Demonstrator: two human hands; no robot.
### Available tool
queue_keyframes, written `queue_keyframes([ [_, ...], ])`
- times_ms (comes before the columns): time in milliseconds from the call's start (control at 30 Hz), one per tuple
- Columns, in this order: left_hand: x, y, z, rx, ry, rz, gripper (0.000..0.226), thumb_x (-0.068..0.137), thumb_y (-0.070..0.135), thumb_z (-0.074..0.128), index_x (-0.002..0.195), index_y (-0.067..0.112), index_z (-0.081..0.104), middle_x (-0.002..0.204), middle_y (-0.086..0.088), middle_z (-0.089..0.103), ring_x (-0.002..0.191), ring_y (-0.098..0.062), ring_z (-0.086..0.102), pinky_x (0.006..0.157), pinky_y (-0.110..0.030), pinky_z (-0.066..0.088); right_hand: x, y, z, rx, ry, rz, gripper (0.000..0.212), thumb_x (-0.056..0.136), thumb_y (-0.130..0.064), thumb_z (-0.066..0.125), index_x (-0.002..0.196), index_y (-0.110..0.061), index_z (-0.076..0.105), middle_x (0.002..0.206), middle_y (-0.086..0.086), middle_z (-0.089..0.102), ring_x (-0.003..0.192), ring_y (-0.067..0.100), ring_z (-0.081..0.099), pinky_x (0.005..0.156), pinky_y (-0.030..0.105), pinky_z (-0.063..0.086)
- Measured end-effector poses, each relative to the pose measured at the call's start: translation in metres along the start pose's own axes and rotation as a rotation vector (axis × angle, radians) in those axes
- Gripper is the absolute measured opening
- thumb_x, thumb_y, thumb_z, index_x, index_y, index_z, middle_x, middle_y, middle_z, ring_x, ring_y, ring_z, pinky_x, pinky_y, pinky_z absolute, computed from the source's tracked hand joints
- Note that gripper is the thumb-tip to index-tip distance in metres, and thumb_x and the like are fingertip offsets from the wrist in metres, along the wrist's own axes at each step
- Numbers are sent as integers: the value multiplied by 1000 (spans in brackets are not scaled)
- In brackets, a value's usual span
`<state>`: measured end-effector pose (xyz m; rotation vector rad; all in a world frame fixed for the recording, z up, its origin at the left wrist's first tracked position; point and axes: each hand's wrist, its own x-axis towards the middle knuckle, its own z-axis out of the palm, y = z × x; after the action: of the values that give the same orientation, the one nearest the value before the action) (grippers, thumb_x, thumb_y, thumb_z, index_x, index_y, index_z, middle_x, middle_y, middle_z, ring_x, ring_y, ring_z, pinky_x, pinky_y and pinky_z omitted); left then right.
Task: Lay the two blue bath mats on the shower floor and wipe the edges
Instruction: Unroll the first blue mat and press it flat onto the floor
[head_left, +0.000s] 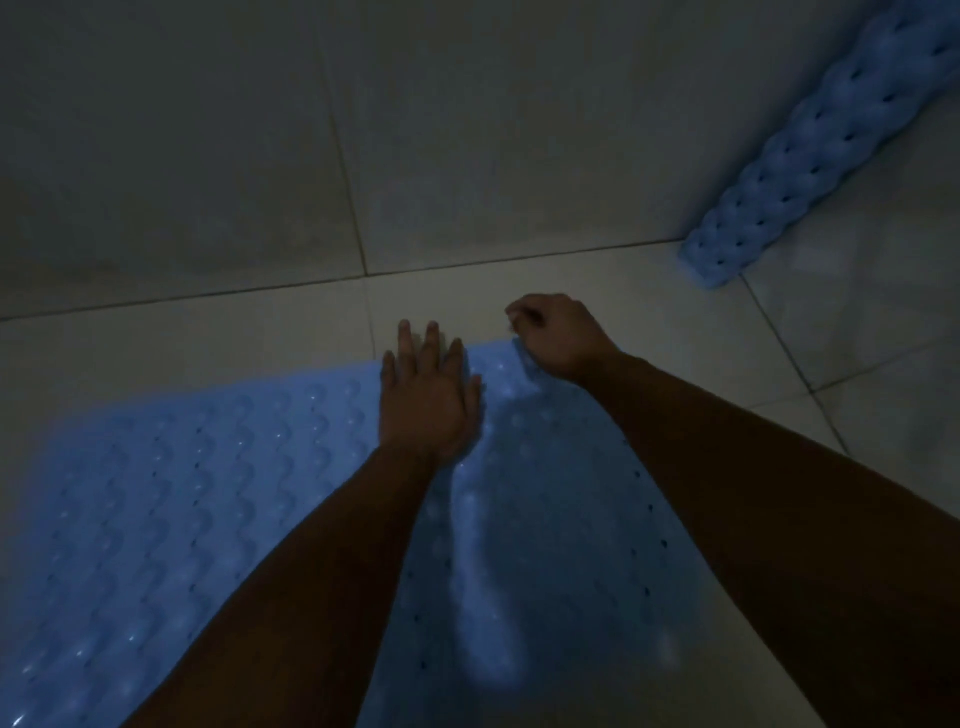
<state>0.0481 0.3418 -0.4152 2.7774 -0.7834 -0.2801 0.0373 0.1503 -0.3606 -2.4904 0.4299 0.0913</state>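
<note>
A blue bath mat with a wavy bumped surface and small holes lies on the pale tiled shower floor. My left hand lies flat on the mat near its far edge, fingers straight and spread. My right hand has curled fingers at the mat's far right corner, which is slightly raised under it; it appears to pinch that corner. A second blue mat, rolled or folded into a long strip, leans along the wall at the upper right, its lower end on the floor.
A tiled wall rises just beyond the mat's far edge, meeting the floor along a dark grout line. Bare floor tiles lie to the right of the mat. The light is dim.
</note>
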Motion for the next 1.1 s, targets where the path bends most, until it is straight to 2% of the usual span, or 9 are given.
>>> queue_keyframes([
  [333, -3, 60, 67, 154, -51, 229, 102, 90, 84, 5, 163, 12, 0, 170, -11, -15, 155, -30, -22, 122, -64, -4, -25, 87, -7, -65, 245, -84, 46, 95, -43, 37, 109, -15, 71, 110, 7, 70, 103, 29, 62, 91, 36, 49],
  [433, -1, 62, 65, 140, -81, 231, 104, 90, 85, 8, 163, 11, 0, 170, -10, -14, 156, -25, -19, 122, -63, -5, -26, 105, -8, -177, 182, -56, 50, 95, -42, 30, 110, -15, 70, 112, 7, 69, 106, 28, 61, 93, 32, 45],
  [600, 5, 69, 50, 119, -204, 189, 93, 95, 77, 11, 163, 13, 2, 171, -7, -11, 157, -23, -14, 123, -61, -9, -27, 105, -23, -165, 23, -44, 58, 93, -48, 27, 116, -15, 67, 119, 10, 66, 109, 30, 61, 95, 45, 50],
  [700, 26, 75, 21, 103, -282, 180, 76, 101, 61, 25, 160, 13, 24, 170, -10, 13, 156, -29, 17, 123, -59, 15, -25, 91, -30, -155, -73, -28, 41, 99, -35, 46, 127, -11, 64, 131, 14, 61, 118, 32, 59, 101, 43, 47],
  [767, 39, 70, 4, 70, -192, 177, 59, 101, 54, 28, 140, 16, 51, 150, -12, 49, 132, -34, 53, 108, -50, 43, -27, 83, -22, -268, -167, -33, 45, 103, -31, 47, 142, -11, 51, 148, 14, 49, 135, 30, 48, 111, 41, 40],
  [800, 42, 67, -2, 52, -110, 185, 59, 97, 53, 25, 132, 17, 57, 139, -11, 58, 122, -34, 60, 100, -46, 48, -29, 81, -14, -331, -214, -25, 52, 104, -34, 44, 150, -10, 40, 157, 15, 37, 145, 29, 37, 116, 41, 33],
  [933, 32, 50, 5, 20, 30, 192, 74, 84, 48, 18, 136, 15, 58, 146, -10, 54, 139, -36, 44, 104, -49, 42, -48, 93, 30, -409, -258, 31, 92, 94, -70, 21, 160, -9, 1, 168, 13, -7, 156, 29, -4, 125, 50, 5],
  [1000, 23, 46, 13, 28, 57, 207, 66, 87, 44, 24, 133, 13, 61, 145, -12, 55, 142, -38, 41, 104, -51, 42, -60, 99, 46, -384, -158, 5, 103, 86, -79, 14, 160, -9, -3, 168, 12, -12, 155, 28, -11, 124, 52, -3],
  [1100, 18, 45, 21, 21, 101, 204, 58, 92, 42, 29, 132, 13, 61, 147, -13, 54, 145, -38, 37, 106, -52, 41, -67, 106, 61, -429, 20, -71, 99, 92, -77, 20, 160, -6, 4, 169, 13, -3, 156, 28, -6, 125, 53, -1],
])
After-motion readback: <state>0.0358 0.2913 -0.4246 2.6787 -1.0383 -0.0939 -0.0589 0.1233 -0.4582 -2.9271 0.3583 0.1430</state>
